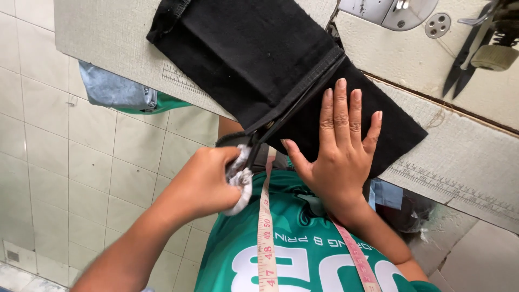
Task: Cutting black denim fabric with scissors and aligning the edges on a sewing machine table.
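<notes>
My left hand (208, 181) is closed tight around the white-wrapped handles of the scissors (270, 121). The dark blades run up and right along the black fabric (254, 48), close to a stitched seam or fold. I can't tell whether the blades are under a layer or how far apart they are. My right hand (340, 146) is fully open and holds nothing; it lies palm down on the fabric just right of the blades with fingers together and thumb out toward the pivot. The fabric lies on the grey desk (108, 32), with its near corner hanging over the desk edge toward my chest. By the look of it the fabric is light, soft and limp, with no stiffness of its own, so it will likely creep and bunch if not pinned. The seam band looks thicker and firmer, so that's the better place to grip, or else flat palm pressure close to the blades. The scissors are rigid, and the cloth wrap probably gives a non-slip hold, so I'd take them by the handles only. A pink and cream tape measure (265, 232) hangs over my green shirt (303, 259). A second pair of scissors (459, 65) lies top right, well apart.
</notes>
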